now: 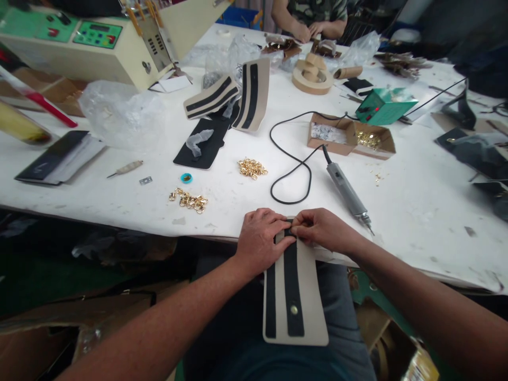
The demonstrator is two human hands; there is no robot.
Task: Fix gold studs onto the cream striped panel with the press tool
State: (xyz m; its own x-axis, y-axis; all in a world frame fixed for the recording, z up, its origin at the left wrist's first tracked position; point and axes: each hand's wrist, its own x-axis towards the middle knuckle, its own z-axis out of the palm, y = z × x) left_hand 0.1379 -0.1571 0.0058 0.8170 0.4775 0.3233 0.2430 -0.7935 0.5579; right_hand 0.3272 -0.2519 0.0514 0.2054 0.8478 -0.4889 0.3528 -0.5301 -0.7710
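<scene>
A beige panel (309, 296) with two black strips and a small metal stud lies across my lap, its top end resting on the white table's (416, 201) front edge. My left hand (262, 238) presses down on the panel's top left, fingers curled over it. Beside it, my right hand (321, 230) pinches the end of a black strip at the panel's top. What is between the fingertips is too small to see.
A grey electric hand tool (345, 188) with a black cord lies right of my hands. Gold buckles (252, 168) and more gold buckles (188, 200) sit ahead. Similar panels (254, 95), a cardboard tray (351, 136), a green box (383, 108) and a machine (79, 42) stand farther back. Another person's hands (307, 29) work at the far side.
</scene>
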